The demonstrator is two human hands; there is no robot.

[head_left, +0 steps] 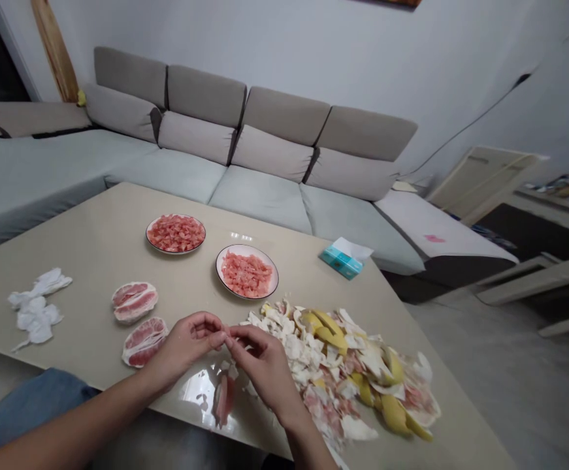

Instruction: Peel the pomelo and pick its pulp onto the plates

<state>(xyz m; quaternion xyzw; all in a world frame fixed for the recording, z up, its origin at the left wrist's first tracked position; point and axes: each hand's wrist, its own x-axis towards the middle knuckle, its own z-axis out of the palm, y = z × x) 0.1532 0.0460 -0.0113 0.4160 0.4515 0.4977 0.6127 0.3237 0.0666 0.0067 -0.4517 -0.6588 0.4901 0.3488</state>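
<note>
My left hand (192,336) and my right hand (259,359) meet fingertip to fingertip above the near part of the table. Both are closed in a pinch; whatever sits between the fingertips is too small and hidden to make out. Below them a pomelo segment (224,399) lies near the table's front edge, with small scraps beside it. Just left of my left hand is a peeled pomelo chunk (142,341), partly covered by that hand, and another pomelo chunk (134,301) lies behind it. A heap of pomelo peel (330,329) and membrane spreads right of my right hand.
Two plates of pink pomelo flesh, a nearer plate (275,287) and a farther plate (149,243), stand beyond my hands. Crumpled tissues (39,313) lie at left, and a tissue pack (341,260) at the back right. A grey sofa (259,189) borders the table's (93,261) far side.
</note>
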